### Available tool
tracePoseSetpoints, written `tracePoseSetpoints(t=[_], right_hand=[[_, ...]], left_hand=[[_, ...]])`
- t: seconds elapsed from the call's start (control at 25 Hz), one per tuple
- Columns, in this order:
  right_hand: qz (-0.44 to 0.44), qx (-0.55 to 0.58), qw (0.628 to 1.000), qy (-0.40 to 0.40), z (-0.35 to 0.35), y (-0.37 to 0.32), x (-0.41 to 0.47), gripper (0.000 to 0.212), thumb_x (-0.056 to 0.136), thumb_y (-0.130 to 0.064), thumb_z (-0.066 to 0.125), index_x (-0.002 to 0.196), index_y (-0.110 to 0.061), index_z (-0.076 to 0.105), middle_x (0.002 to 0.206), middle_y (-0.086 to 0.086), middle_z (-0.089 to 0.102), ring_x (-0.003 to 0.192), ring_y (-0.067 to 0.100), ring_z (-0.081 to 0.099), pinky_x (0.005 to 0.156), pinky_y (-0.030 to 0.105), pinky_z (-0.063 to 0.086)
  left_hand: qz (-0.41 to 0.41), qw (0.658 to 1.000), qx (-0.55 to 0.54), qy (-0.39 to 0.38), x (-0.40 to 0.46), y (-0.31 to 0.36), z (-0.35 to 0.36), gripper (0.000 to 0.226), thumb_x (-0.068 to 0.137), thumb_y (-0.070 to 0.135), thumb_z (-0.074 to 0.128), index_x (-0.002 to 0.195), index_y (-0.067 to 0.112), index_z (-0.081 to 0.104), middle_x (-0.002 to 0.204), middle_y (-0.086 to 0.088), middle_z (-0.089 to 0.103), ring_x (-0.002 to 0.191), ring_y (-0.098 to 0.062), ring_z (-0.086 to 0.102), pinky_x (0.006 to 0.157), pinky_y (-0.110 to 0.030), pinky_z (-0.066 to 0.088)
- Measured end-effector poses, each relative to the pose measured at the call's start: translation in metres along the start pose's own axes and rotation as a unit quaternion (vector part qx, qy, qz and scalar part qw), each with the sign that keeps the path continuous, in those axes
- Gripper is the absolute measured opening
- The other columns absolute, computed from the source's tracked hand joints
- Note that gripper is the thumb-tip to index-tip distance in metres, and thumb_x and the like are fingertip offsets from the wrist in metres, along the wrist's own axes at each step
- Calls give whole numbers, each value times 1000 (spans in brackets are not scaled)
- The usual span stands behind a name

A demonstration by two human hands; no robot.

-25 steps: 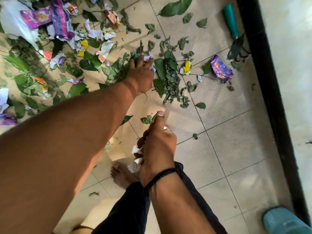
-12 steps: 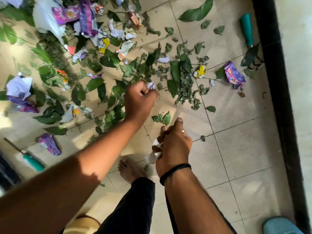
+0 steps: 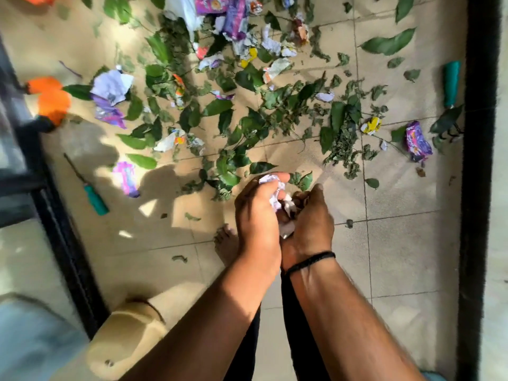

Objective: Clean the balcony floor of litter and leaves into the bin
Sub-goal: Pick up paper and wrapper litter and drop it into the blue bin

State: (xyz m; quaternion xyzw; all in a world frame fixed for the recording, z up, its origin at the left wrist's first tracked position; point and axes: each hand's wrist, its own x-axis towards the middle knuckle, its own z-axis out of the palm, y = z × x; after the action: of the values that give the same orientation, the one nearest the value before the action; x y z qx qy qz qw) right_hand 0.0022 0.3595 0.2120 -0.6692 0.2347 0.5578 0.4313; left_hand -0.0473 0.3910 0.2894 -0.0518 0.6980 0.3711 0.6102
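Observation:
My left hand [image 3: 257, 215] and my right hand [image 3: 310, 218] are pressed together above the tiled floor [image 3: 398, 257]. Both grip a wad of crumpled white paper scraps [image 3: 276, 192] between them. Green leaves [image 3: 247, 125] lie scattered over the tiles beyond my hands, mixed with torn paper [image 3: 112, 85] and purple wrappers [image 3: 416, 141]. A yellow wrapper [image 3: 371, 125] lies at the right. A beige bin-like container [image 3: 126, 334] stands at the lower left, partly behind my left forearm.
Two green-handled tools lie on the floor, one at the left [image 3: 93, 198] and one at the far right [image 3: 452, 83]. A black frame [image 3: 478, 188] runs along the right edge, another black frame [image 3: 55, 215] at the left. Orange objects [image 3: 50, 100] sit far left. My bare foot [image 3: 226, 243] stands below the hands.
My left hand drew back from the leaf pile with a paper scrap and came against my right hand. The view swung left, bringing the beige container and orange objects into sight.

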Motion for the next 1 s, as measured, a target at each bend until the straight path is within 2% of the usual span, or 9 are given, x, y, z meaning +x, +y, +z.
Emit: tracePoseSetpoints(t=[0.08,0.12,0.28,0.48,0.64,0.76,0.84,0.92,1.0], right_hand=[[30,46,997,-55,29,-15,-86,33,101,-44,48,85,-18,60,86,12,66,73,24,66,66,33,57],[34,52,993,-100,44,-25,-128,32,101,-41,49,83,-17,58,81,11,63,71,24,64,64,31,54],[5,47,975,-219,86,-73,-305,28,100,-28,48,74,-17,53,75,7,56,73,24,58,72,36,49],[-85,88,940,-318,118,-128,-515,21,93,-22,49,86,-8,62,91,17,64,89,32,61,99,48,47],[-67,96,923,-367,110,-154,-599,31,103,-24,38,92,-7,61,104,19,64,98,32,61,107,45,42],[-39,73,884,-461,90,-163,-646,18,87,-19,49,93,-8,62,104,17,66,93,31,64,96,41,48],[-28,58,866,-496,84,-162,-660,19,83,-20,50,91,-8,62,103,16,63,93,30,62,102,41,45],[-6,45,857,-513,81,-159,-664,25,89,-24,45,94,-7,63,107,17,61,99,31,61,110,43,39],[36,11,847,-530,77,-155,-666,29,92,-24,41,96,-6,63,106,17,64,97,31,63,106,42,42]], left_hand=[[12,999,-30,23,-49,35,-14,18,77,22,60,72,19,78,85,-5,70,84,-23,64,69,-26,51],[24,998,-52,20,-73,58,-19,21,81,21,60,68,20,77,82,-4,71,82,-22,66,72,-28,50],[68,980,-184,-25,-198,174,-31,43,98,15,54,58,16,69,67,-1,67,63,-18,64,69,-30,53],[160,944,-250,-143,-362,286,-45,46,103,21,44,71,11,76,94,-13,73,93,-29,68,102,-47,49],[274,905,-265,-190,-430,311,-51,28,91,26,57,96,9,79,115,-16,73,112,-30,68,105,-45,47],[329,885,-277,-181,-468,319,-57,38,80,30,63,107,6,74,119,-16,72,118,-30,66,109,-47,46],[338,871,-310,-174,-487,324,-62,49,72,37,71,109,6,73,119,-15,72,116,-29,66,108,-47,47],[337,861,-348,-152,-490,322,-70,46,80,41,71,111,7,74,119,-15,72,113,-31,67,110,-51,45],[341,854,-380,-102,-498,317,-82,43,87,41,68,110,6,74,116,-16,72,111,-33,67,111,-55,43]])
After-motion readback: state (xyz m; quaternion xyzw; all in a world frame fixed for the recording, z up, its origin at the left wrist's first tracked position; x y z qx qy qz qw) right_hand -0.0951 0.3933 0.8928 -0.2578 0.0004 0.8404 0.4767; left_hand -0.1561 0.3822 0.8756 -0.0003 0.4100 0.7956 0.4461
